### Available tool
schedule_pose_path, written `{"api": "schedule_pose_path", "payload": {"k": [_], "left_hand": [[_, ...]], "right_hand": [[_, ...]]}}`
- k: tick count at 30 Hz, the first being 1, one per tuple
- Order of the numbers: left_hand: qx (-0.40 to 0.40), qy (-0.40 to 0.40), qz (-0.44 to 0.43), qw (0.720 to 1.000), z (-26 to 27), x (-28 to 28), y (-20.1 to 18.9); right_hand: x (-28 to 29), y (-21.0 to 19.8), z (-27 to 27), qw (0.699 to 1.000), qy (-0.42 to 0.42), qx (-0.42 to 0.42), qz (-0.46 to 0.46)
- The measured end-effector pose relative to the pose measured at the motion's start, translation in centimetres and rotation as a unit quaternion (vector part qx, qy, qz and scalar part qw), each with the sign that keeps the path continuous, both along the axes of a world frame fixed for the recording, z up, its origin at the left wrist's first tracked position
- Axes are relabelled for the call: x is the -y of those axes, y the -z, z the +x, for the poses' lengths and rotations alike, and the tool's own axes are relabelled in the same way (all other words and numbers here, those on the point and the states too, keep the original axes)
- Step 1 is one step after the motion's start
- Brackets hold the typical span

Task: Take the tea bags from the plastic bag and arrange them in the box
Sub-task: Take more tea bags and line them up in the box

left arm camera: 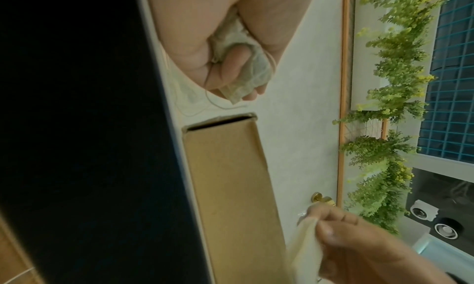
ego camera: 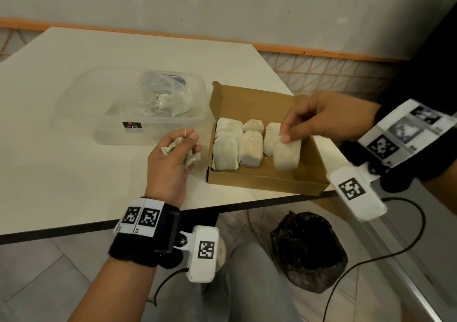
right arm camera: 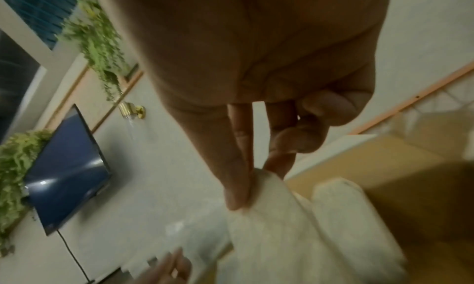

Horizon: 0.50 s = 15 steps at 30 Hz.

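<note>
My right hand (ego camera: 319,116) pinches a tea bag (ego camera: 286,155) over the box (ego camera: 269,181), right side. My left hand (ego camera: 173,158) squeezes crumpled tea bags (ego camera: 191,159); squeezing could rip them. Dropped crooked, this one could tip its neighbours.

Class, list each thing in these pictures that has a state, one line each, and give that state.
Brown cardboard box: open, partly filled.
Crumpled clear plastic bag: inside the clear tub.
Left hand: grips crumpled tea bags.
Right hand: pinches one tea bag over the box.
</note>
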<state>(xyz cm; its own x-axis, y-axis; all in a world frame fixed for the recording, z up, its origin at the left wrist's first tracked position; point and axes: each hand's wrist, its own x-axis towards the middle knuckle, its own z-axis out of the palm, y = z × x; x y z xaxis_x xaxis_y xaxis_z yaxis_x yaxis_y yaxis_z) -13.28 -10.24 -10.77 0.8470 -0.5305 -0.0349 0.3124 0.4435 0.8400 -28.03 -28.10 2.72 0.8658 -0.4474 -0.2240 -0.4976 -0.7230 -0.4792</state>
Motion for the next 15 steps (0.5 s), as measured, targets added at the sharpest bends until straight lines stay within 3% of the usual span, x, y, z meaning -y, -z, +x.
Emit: {"api": "schedule_pose_path", "payload": {"k": [6, 15], "left_hand": [[0.003, 0.0, 0.008, 1.0, -0.1, 0.0, 0.0], [0.019, 0.011, 0.014, 1.0, -0.1, -0.1, -0.1]], "right_hand": [[1.6, 5.2, 1.2, 0.998, 0.048, 0.015, -0.026], [2.6, 4.9, 1.7, 0.985, 0.127, 0.084, 0.085]]}}
